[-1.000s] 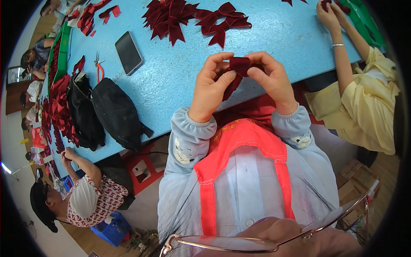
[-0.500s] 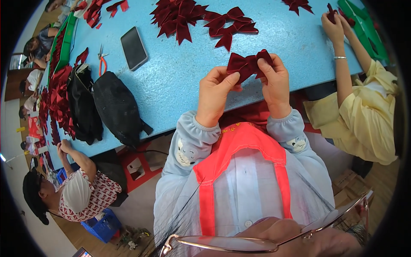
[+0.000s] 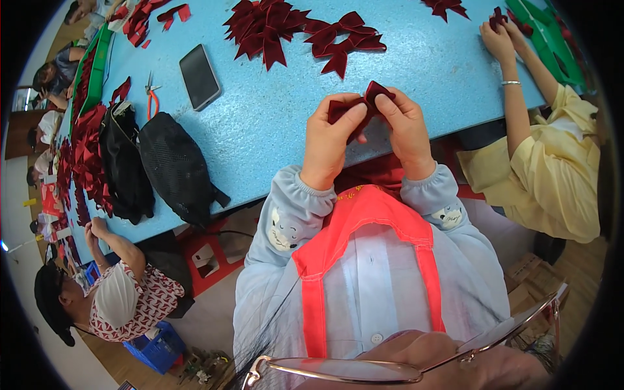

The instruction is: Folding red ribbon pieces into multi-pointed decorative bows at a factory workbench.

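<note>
A dark red velvet bow [image 3: 375, 95] is held between both my hands over the near edge of the blue table [image 3: 260, 123]. My left hand [image 3: 329, 133] pinches one loop of it, thumb on top. On the other loop, my right hand [image 3: 408, 127] is closed the same way, thumb toward the middle. The fingers hide much of the bow's lower part. Beyond my hands lie a couple of loose red bows [image 3: 341, 40], touching a larger heap of bows [image 3: 265, 29].
On the left are a black phone [image 3: 199, 77], red-handled pliers [image 3: 153, 97], a black mesh bag [image 3: 174, 166] and an open black pouch [image 3: 123, 159]. Red bows are piled beside a green tray [image 3: 99, 65]. Co-workers sit to the left and right; another green tray [image 3: 549, 49] stands at right.
Both hands have drawn slightly closer together and tilted the bow, so less of its face shows. The view has shifted a little.
</note>
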`<state>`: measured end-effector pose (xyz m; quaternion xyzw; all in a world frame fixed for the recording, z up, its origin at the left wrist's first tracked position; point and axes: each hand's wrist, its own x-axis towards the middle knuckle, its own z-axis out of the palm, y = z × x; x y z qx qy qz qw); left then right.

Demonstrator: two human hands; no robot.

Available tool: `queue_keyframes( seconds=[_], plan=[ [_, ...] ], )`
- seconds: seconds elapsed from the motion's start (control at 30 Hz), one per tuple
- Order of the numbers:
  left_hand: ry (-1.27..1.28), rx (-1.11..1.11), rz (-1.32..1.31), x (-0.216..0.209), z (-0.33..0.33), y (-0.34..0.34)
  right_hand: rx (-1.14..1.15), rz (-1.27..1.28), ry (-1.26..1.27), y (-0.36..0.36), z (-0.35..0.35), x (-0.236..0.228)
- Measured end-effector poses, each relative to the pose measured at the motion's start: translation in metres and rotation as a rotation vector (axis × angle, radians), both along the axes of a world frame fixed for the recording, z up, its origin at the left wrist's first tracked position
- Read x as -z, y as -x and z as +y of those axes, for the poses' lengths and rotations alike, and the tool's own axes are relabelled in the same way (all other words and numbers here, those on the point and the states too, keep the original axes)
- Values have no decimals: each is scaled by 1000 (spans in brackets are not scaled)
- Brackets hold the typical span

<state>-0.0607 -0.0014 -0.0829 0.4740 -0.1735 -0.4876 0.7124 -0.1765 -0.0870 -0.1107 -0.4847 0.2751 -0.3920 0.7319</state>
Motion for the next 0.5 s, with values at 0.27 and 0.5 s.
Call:
queue_keyframes(
  seconds=[0.27,0.5],
  plan=[
    [-43,72,142,4,-4,-6,-42,2,122,11,-9,-6],
    [-51,109,112,4,-3,-1,-75,-55,50,8,-5,-1]
  ],
)
